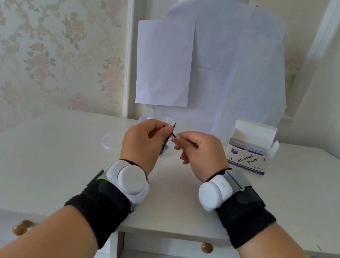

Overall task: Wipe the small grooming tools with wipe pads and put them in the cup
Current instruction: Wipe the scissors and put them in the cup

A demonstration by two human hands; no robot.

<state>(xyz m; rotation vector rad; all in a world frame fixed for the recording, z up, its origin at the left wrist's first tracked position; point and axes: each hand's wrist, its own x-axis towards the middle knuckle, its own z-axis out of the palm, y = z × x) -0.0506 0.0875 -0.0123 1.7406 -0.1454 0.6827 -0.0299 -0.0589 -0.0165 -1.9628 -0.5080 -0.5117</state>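
Note:
My left hand [144, 139] is raised over the middle of the white table and pinches a thin dark grooming tool [173, 134], of which only a short black tip shows between the hands. My right hand [199, 151] pinches a small white wipe pad [177, 137] against that tip. Behind my left hand stands a clear plastic cup [161, 119], mostly hidden, only its rim visible. Another dark object [163, 147] shows below my left hand, too hidden to identify.
An open box of alcohol pads [247, 159] stands to the right of my hands. A clear round lid [111, 141] lies flat left of the cup. White paper sheets [213, 65] cover something upright at the back. The table's front edge [171, 234] runs above drawers with brown knobs.

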